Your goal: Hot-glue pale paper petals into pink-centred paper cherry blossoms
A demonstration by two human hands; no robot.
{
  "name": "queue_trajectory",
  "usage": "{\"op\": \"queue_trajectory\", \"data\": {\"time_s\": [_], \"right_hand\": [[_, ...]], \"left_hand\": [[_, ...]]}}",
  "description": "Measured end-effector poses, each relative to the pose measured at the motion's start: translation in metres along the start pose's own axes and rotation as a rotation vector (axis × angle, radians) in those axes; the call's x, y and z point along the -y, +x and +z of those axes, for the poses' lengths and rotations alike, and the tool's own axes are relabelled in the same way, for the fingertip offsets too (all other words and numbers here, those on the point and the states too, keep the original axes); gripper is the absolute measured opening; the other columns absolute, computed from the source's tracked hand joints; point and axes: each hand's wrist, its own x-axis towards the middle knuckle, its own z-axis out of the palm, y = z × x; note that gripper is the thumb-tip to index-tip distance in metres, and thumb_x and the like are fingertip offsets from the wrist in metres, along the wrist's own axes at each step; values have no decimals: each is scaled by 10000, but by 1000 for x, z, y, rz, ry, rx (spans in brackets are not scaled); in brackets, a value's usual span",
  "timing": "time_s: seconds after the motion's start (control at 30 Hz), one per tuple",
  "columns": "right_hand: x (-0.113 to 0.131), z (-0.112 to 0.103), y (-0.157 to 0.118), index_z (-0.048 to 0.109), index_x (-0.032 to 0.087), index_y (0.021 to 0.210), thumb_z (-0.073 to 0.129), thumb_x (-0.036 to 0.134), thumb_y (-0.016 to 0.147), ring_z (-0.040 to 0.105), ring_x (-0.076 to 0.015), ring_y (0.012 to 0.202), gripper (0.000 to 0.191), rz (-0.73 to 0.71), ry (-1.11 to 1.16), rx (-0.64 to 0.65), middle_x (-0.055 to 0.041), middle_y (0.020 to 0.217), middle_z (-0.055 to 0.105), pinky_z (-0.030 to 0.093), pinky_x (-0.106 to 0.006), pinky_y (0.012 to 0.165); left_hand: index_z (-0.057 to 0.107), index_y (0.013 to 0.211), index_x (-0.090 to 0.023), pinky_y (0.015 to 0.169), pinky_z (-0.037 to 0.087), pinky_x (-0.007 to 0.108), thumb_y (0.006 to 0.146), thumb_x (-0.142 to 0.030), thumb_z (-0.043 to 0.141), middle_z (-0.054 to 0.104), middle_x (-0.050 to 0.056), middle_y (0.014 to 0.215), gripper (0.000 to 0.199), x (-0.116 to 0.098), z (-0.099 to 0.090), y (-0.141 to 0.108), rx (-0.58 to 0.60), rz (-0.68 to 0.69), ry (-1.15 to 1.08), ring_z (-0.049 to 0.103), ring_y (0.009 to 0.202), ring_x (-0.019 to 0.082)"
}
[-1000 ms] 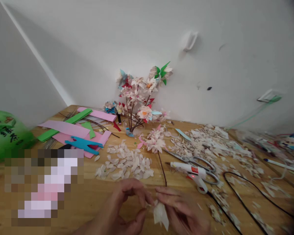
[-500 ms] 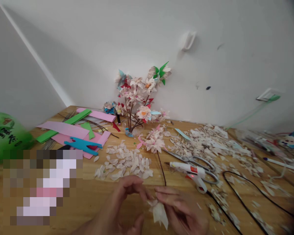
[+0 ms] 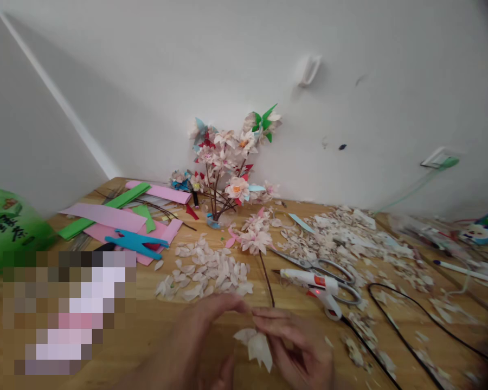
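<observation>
At the bottom centre, a small white petal flower [image 3: 257,346] hangs from the closed fingers of my right hand [image 3: 295,344]. Beside it on the left, my left hand [image 3: 205,330] is curved, its thumb apart from its fingers and its fingertips close to the right hand's. Loose white petals [image 3: 211,268] lie just beyond my hands. A finished-looking white and pink flower on a brown stem [image 3: 255,238] rests on the table behind them. To the right lie a white glue gun [image 3: 309,279] with a red light and silver scissors [image 3: 333,268].
Several flowers on stems [image 3: 228,157] stand in a small holder near the wall. Pink paper [image 3: 106,215], green strips [image 3: 128,196] and a blue piece [image 3: 138,242] lie left. A green bag [image 3: 14,233] is far left. Petal scraps [image 3: 350,233] and a black cable [image 3: 415,309] spread over the right.
My left fingers have moved off the flower, which now hangs slightly further left below my right hand's fingers. The whole view has shifted slightly.
</observation>
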Motion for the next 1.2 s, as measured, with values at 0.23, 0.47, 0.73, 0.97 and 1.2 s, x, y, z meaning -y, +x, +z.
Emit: {"op": "queue_trajectory", "data": {"time_s": [0.23, 0.47, 0.73, 0.97, 1.2], "right_hand": [[-4, 1, -3, 594, 251, 1081, 486, -46, 733, 675, -183, 888, 470, -10, -52, -9, -62, 943, 728, 562, -289, 761], [-2, 0, 1, 604, 248, 1074, 478, -19, 732, 682, -181, 867, 452, -9, -102, 7, -58, 932, 735, 560, -275, 746], [0, 1, 5, 594, 242, 1068, 487, -32, 715, 691, -177, 836, 459, -22, -151, 19, -52, 896, 741, 566, -260, 731], [-1, 6, 3, 530, 273, 1099, 466, -27, 724, 697, -178, 817, 484, -35, -138, -10, -24, 905, 738, 572, -272, 725], [-10, 16, -12, 442, 269, 1123, 540, 46, 754, 699, -204, 814, 442, 21, -103, -138, -37, 888, 729, 588, -297, 679]], "left_hand": [[309, 1242, -256, 771, 527, 256, 559, -31, 471, 642, 21, 977, 738, -3, 0, 12, -51, 128, 138, 604, 946, 178], [363, 1191, -224, 799, 533, 309, 583, -56, 485, 670, 42, 970, 643, 4, 11, 5, -69, 115, 256, 624, 931, 206], [342, 1227, -256, 757, 545, 305, 579, 8, 472, 694, 33, 928, 712, 1, 12, 10, -23, 157, 205, 664, 832, 207], [352, 1296, -225, 883, 493, 356, 668, 14, 471, 687, 65, 1005, 683, 9, 18, 1, -6, 188, 181, 656, 883, 193], [207, 1378, -170, 878, 470, 449, 759, 14, 415, 704, 110, 965, 679, 1, 7, 12, 200, 313, 316, 659, 875, 226]]}}
